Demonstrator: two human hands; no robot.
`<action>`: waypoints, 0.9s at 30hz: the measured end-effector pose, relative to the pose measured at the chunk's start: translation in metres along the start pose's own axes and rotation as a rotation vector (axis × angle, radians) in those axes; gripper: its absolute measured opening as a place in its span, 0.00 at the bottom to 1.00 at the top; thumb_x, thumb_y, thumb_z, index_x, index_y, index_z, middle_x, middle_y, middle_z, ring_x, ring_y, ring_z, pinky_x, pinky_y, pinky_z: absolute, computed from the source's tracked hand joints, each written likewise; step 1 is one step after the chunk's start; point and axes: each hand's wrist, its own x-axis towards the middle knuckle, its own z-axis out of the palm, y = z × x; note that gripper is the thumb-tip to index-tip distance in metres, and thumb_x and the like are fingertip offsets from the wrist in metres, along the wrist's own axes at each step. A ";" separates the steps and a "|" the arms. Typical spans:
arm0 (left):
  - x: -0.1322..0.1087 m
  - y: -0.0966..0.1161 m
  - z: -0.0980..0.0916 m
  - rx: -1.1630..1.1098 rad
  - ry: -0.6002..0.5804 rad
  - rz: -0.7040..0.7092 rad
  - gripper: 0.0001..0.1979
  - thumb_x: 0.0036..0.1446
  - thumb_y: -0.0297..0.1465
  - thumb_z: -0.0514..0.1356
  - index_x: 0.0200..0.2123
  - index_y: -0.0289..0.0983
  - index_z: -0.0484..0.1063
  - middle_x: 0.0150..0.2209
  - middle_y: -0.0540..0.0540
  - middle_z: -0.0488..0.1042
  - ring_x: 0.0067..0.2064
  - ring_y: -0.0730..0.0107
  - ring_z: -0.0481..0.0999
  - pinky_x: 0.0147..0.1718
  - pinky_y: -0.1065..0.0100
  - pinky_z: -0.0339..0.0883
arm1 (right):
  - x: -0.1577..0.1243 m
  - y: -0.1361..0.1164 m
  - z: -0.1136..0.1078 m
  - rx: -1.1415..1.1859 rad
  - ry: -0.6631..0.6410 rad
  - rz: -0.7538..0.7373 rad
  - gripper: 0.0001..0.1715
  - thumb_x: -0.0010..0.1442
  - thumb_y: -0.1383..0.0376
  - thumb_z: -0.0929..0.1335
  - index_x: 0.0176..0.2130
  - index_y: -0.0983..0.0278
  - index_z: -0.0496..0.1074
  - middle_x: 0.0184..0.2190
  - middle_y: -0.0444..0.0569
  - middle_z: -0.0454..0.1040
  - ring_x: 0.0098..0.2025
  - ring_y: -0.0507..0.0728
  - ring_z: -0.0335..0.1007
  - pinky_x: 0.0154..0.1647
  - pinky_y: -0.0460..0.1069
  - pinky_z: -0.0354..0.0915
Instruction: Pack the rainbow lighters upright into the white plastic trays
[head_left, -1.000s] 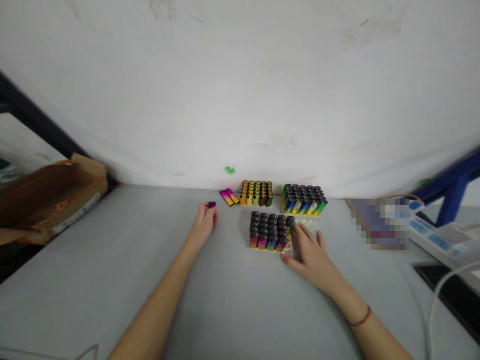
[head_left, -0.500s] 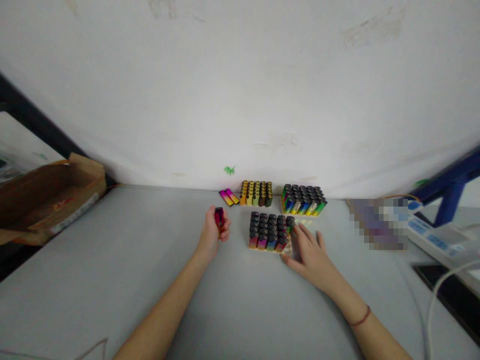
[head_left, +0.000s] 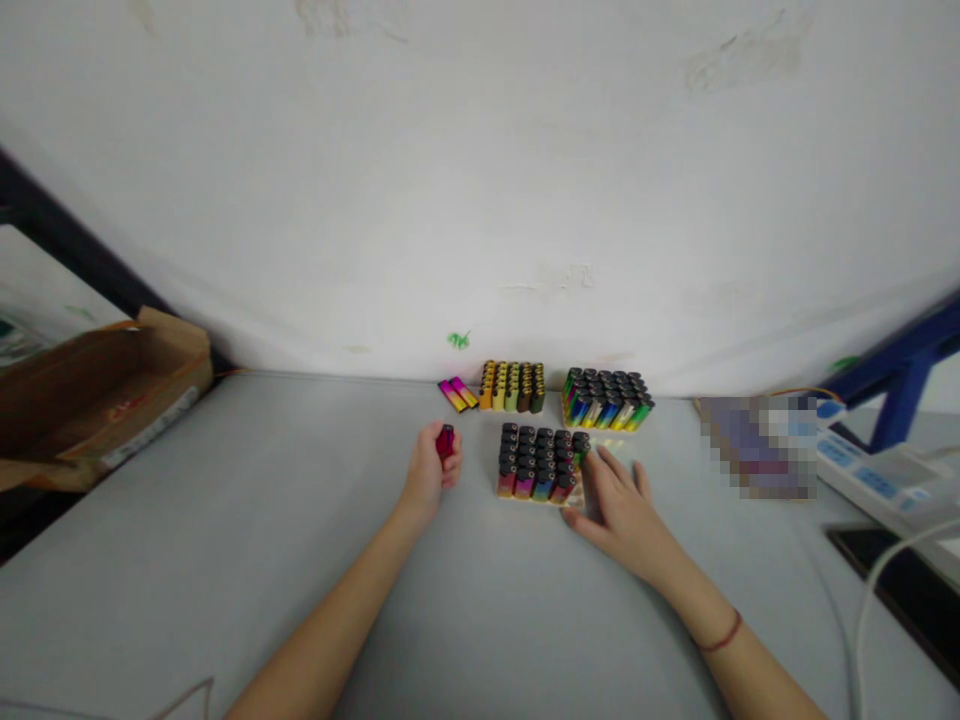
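My left hand [head_left: 433, 465] is closed around a dark pink lighter [head_left: 445, 441], held above the table left of the nearest rack. That rack [head_left: 577, 497] carries rows of upright black-topped lighters [head_left: 534, 465], with bare slots along its right side. At its right edge rests my right hand [head_left: 619, 505], fingers apart, the thumb by the front corner and the fingertips near a green lighter [head_left: 580, 447]. Whether the fingertips press on the rack or that lighter, I cannot tell.
Behind stand yellow-to-dark lighters [head_left: 512, 387] and a rack of multicoloured lighters [head_left: 607, 400]. Two pink-yellow lighters [head_left: 458, 394] lie by the wall. A cardboard box [head_left: 172, 370] sits at left. A power strip [head_left: 862, 475], white cable [head_left: 862, 610] and black flat object [head_left: 900, 590] are at right.
My left hand has turned the lighter, so less of its body shows, and the lighter sits slightly lower and further right. My right hand has stayed at the rack's edge.
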 end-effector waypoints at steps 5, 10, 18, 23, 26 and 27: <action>-0.001 -0.001 0.001 -0.018 0.016 0.014 0.18 0.56 0.44 0.47 0.20 0.40 0.56 0.12 0.59 0.47 0.12 0.80 0.43 0.11 0.78 0.41 | 0.000 -0.001 -0.002 0.001 -0.008 0.000 0.42 0.63 0.50 0.61 0.67 0.68 0.51 0.66 0.65 0.59 0.70 0.71 0.46 0.65 0.76 0.41; -0.002 -0.001 0.003 -0.042 0.019 0.026 0.17 0.56 0.42 0.47 0.19 0.40 0.56 0.12 0.59 0.46 0.12 0.80 0.43 0.11 0.78 0.42 | 0.000 -0.001 0.000 -0.003 0.008 0.001 0.41 0.63 0.50 0.62 0.66 0.69 0.53 0.65 0.66 0.60 0.70 0.71 0.47 0.65 0.76 0.42; -0.003 -0.003 0.004 -0.093 0.005 0.075 0.15 0.54 0.41 0.48 0.20 0.40 0.57 0.12 0.59 0.47 0.12 0.80 0.43 0.10 0.78 0.42 | 0.000 0.002 0.003 0.003 0.019 -0.003 0.42 0.62 0.50 0.62 0.67 0.70 0.52 0.65 0.66 0.60 0.70 0.72 0.47 0.64 0.77 0.42; -0.006 -0.004 0.007 -0.129 -0.016 0.052 0.16 0.55 0.43 0.49 0.21 0.40 0.57 0.13 0.60 0.47 0.12 0.81 0.43 0.11 0.78 0.43 | 0.001 0.005 0.003 0.012 -0.010 -0.013 0.43 0.63 0.49 0.62 0.67 0.70 0.52 0.66 0.67 0.59 0.70 0.72 0.46 0.64 0.77 0.42; -0.007 -0.005 0.008 -0.153 -0.038 0.018 0.18 0.55 0.46 0.50 0.21 0.40 0.58 0.13 0.60 0.47 0.13 0.81 0.43 0.11 0.79 0.43 | 0.002 0.008 0.004 0.011 -0.036 -0.018 0.43 0.63 0.47 0.61 0.67 0.71 0.52 0.66 0.68 0.57 0.71 0.72 0.44 0.64 0.77 0.41; -0.007 -0.005 0.008 -0.154 -0.043 0.014 0.19 0.55 0.46 0.50 0.21 0.39 0.58 0.13 0.60 0.47 0.13 0.81 0.42 0.11 0.79 0.43 | 0.002 0.008 0.005 0.011 -0.043 -0.020 0.44 0.63 0.47 0.61 0.67 0.71 0.52 0.67 0.68 0.57 0.71 0.72 0.44 0.64 0.77 0.41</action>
